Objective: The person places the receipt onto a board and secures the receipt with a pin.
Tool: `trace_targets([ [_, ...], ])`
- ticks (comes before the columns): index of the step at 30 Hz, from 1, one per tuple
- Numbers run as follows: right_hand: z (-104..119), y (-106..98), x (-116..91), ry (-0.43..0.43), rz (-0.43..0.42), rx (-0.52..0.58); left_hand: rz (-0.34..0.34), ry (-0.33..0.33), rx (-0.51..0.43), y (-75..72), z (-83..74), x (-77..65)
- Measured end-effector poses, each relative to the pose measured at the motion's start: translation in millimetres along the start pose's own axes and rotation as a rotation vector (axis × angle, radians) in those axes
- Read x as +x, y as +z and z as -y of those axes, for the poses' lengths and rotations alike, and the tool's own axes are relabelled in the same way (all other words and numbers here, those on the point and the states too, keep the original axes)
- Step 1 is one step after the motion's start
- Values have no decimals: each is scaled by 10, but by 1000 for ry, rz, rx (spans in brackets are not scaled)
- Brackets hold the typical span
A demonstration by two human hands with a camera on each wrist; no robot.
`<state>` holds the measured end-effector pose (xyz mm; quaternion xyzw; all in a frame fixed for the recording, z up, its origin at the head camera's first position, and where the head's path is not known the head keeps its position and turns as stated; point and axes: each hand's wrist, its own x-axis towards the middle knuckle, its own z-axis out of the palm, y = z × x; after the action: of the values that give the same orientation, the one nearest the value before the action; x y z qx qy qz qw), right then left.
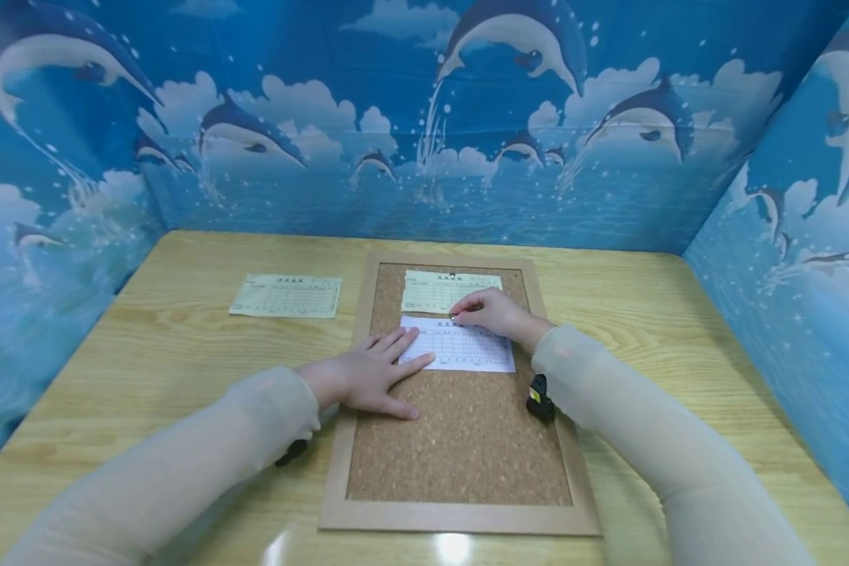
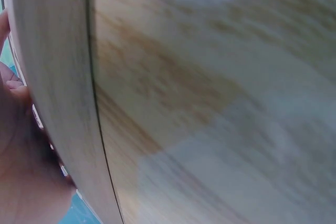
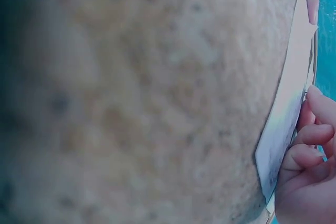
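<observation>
Head view, centre: corkboard (image 1: 460,452), one green slip (image 1: 428,292) apparently pinned; below it, white slip (image 1: 463,348), seemingly unfastened, my left hand (image 1: 373,376) splayed over its left edge, holding nothing, my right hand (image 1: 495,311) pinching a small pin (image 1: 453,317) at its top, covering part of both slips. Left of centre: second green slip (image 1: 286,297) on tabletop (image 1: 148,358), likely remaining; dolphin-print backdrop (image 1: 311,196) beyond.

Your board (image 1: 460,456) shows rough, granular cork within a matt frame (image 1: 460,516); your white sheet (image 1: 475,351), smooth paper; your tabletop (image 1: 148,354), glossy wood grain.
</observation>
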<state>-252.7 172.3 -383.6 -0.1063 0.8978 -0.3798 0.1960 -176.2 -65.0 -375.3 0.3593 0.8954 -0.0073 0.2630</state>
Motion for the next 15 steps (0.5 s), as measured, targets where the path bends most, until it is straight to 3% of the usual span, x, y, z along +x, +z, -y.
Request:
trace_targets([
  [15,-16,-9,8,15,-1,2,-1,4,-6,1,-2,2],
])
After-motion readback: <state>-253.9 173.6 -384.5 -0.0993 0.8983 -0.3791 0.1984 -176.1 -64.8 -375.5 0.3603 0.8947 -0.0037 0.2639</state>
